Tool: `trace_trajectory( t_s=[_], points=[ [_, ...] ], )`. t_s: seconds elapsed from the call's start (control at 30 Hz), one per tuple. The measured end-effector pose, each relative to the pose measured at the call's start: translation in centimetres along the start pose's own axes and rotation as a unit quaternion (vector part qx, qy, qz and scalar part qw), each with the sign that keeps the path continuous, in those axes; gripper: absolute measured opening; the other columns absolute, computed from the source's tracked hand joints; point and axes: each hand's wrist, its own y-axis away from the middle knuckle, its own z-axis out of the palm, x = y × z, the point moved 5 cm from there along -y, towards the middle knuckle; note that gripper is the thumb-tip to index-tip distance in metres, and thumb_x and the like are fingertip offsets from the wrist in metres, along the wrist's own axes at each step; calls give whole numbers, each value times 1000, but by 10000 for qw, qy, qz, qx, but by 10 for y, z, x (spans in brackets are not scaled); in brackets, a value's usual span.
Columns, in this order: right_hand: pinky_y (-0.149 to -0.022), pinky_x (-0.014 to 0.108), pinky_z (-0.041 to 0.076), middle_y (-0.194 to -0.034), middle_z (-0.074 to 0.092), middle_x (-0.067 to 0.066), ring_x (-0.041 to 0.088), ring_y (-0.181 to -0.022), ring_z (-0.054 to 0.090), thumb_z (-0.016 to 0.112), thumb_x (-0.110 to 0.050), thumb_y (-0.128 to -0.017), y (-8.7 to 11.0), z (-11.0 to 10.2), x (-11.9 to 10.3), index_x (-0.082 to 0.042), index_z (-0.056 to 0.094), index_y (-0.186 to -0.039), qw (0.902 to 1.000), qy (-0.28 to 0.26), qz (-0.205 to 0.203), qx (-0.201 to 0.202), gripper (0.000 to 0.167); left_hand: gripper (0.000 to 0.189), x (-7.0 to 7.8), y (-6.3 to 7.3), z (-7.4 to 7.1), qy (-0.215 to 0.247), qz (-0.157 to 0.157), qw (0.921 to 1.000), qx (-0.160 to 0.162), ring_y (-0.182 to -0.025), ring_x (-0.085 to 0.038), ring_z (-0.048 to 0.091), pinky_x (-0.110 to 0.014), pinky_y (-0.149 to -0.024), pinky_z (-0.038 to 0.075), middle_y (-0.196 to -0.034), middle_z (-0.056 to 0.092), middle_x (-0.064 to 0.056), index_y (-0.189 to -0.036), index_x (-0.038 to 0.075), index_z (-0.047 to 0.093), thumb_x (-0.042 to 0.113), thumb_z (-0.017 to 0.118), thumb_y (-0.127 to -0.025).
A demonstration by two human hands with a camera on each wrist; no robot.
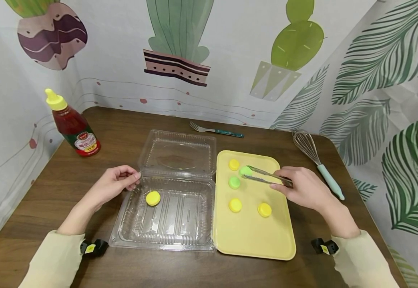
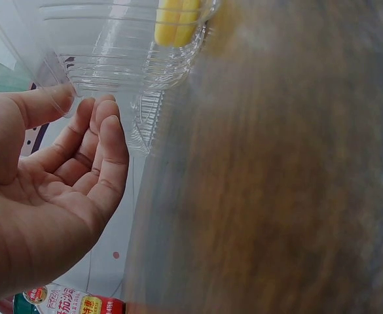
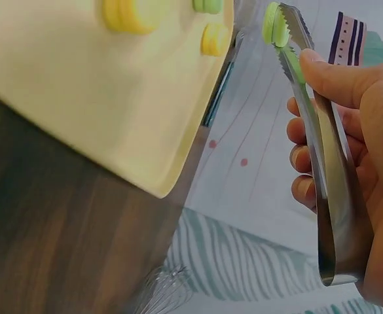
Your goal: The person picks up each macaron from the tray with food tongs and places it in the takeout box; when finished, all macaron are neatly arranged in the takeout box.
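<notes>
Gripping tongs (image 1: pixel 266 176) in right hand (image 1: pixel 302 189), pinching green macaron (image 1: pixel 245 171), left hand (image 1: pixel 115 185) relaxed touching clear box (image 1: pixel 169 216), whisk (image 1: pixel 315 160) nearby

A pale yellow tray (image 1: pixel 254 236) carries yellow and green macarons (image 1: pixel 234 182). Left of the tray, a clear plastic box (image 1: pixel 165 224) holds one yellow macaron (image 1: pixel 153 198). Behind the box stands a red sauce bottle (image 1: pixel 73 124) with a yellow cap.
</notes>
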Motion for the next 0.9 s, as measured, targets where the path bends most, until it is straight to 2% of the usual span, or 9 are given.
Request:
trace_trajectory(
  t_s=[0.2,0.3,0.57,0.9],
  points=[
    [-61,32,47,-86,67,-3,11,-68,58,82,-21,-84,-11,0,-10,-8,73,-100,9999,46,-6,-126,22,31,0,0,0,-7,-8,10000,-13,-77,-15,63,-28,-70,55,-90,67,-16,-108,-9,60,21,61,-101],
    [-60,32,49,-89,69,0,12,-69,60,81,-22,-85,-17,1,-14,-6,73,-101,9998,89,-47,-191,24,30,0,0,0,-5,9,10000,-14,-77,-15,63,-28,-70,55,-90,67,-16,-108,-9,60,21,61,-101],
    [-56,26,44,-83,63,-7,4,-62,51,81,-23,-85,-30,2,-31,-9,74,-100,9989,62,-336,-315,22,30,0,0,0,10,1,10000,-7,-77,-15,63,-28,-70,55,-91,67,-17,-108,-9,60,20,61,-101],
    [-59,26,46,-84,64,-7,3,-64,51,80,-25,-86,-48,6,-56,-11,73,-99,9968,-79,-707,-351,19,30,-1,0,1,45,21,10000,-37,-76,-15,64,-28,-71,55,-90,67,-17,-108,-10,60,19,61,-101]
  ],
)
